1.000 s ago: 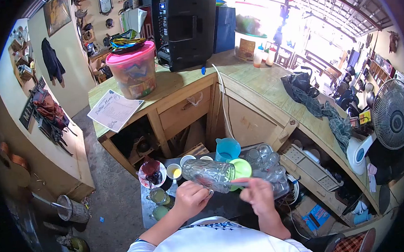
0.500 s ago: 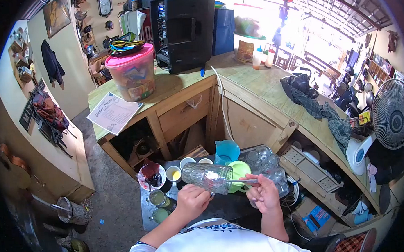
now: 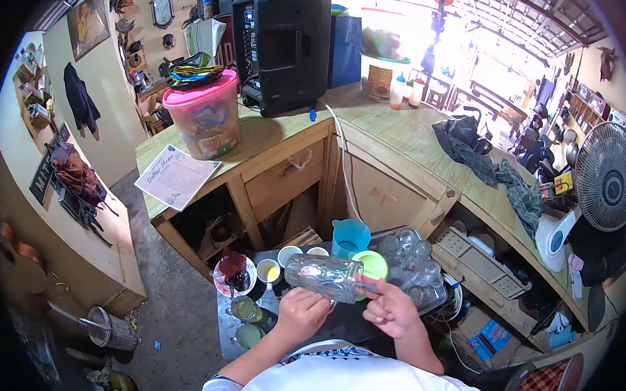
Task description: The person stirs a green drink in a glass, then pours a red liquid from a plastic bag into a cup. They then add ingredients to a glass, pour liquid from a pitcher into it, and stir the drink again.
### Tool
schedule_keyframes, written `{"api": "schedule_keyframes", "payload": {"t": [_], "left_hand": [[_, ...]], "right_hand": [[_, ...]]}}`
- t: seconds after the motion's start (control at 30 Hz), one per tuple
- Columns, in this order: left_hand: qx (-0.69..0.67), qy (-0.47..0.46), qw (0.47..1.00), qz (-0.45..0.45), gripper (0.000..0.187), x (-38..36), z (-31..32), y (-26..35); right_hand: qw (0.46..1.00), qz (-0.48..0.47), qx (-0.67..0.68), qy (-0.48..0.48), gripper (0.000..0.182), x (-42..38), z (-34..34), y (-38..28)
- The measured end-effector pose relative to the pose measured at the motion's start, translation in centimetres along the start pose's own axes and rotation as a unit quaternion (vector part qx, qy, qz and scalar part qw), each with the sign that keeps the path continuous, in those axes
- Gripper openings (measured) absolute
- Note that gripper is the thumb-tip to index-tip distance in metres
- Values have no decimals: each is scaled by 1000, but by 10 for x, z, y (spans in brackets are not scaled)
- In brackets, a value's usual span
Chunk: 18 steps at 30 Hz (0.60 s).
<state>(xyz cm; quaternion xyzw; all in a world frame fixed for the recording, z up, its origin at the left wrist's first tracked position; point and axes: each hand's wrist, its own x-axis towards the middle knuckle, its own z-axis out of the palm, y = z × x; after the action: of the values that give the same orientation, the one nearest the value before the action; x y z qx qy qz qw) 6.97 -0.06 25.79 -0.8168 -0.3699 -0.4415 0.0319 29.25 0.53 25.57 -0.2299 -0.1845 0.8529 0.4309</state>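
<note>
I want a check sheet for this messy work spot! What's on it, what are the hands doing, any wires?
Surface: dark low table, crowded.
Job's things: clear glass jar held on its side; thin tool poked into its mouth.
Clutter: blue pitcher, green bowl, tray of glasses, small cups, pink-lidded tub on the wooden counter.
Hands: left hand grips the jar; right hand holds the tool.
Cables: white cable hangs down the counter front.
Surroundings: black speaker, fan, paper menu.
</note>
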Motion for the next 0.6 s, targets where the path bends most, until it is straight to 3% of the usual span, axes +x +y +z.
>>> {"api": "schedule_keyframes", "payload": {"t": [0.13, 0.2, 0.27, 0.33, 0.4, 0.47, 0.6], "left_hand": [[-21, 11, 1000, -21, 17, -8, 1, -7], [-23, 10, 999, -30, 19, -8, 4, -4], [-18, 15, 999, -27, 20, -7, 6, 0], [-13, 20, 999, -23, 21, -8, 5, -2], [-25, 45, 998, -34, 23, -13, 1, -8], [-45, 55, 997, -32, 24, -9, -2, -7], [-99, 62, 993, -28, 28, -6, 0, 2]], "right_hand": [[999, -32, 34, -27, 49, -6, -10, -17], [994, -29, -100, 13, 49, -2, 6, -5], [992, -30, -120, 11, 48, 1, 6, 6], [981, -80, -174, -22, 48, -4, 8, -1], [980, -131, -153, 6, 50, -10, 13, -12], [949, -193, -247, -11, 53, -13, 11, -17], [904, -212, -367, -62, 55, 3, 19, 2]]}}
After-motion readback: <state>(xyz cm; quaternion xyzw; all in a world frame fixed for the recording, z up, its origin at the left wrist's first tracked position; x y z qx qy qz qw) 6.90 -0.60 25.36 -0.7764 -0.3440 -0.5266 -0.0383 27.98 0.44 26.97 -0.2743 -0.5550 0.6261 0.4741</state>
